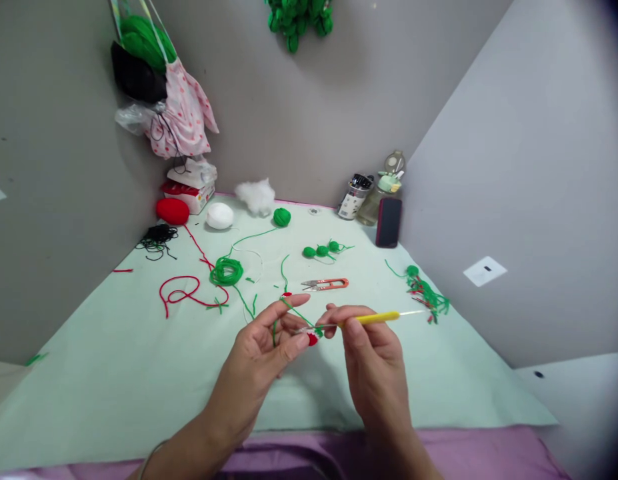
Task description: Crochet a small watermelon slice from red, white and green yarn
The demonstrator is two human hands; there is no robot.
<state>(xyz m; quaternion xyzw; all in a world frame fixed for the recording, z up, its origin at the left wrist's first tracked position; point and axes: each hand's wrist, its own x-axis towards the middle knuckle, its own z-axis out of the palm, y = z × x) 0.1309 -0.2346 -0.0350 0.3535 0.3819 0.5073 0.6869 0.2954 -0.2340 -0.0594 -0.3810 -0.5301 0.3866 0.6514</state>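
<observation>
Between thumb and fingers, my left hand [269,343] pinches a small crochet piece [313,339] in red, white and green. Green yarn [301,312] runs from that piece up over my raised left index finger. My right hand [371,347] grips a crochet hook [376,319] with a yellow handle, its metal tip against the piece. A small red bit [287,294] shows just behind my left index finger. Beyond the hands lie orange thread snips [329,285] and a row of green crocheted balls [322,251]. A coil of green yarn [227,272] rests further left.
Red yarn ball [172,211], white yarn ball [219,216], stuffing [257,197] and green yarn ball [282,217] sit along the back. A phone [389,223] leans against a bottle [369,205] at back right. Yarn scraps [429,293] lie right; black yarn [159,240] left. A pink bag [181,113] hangs above.
</observation>
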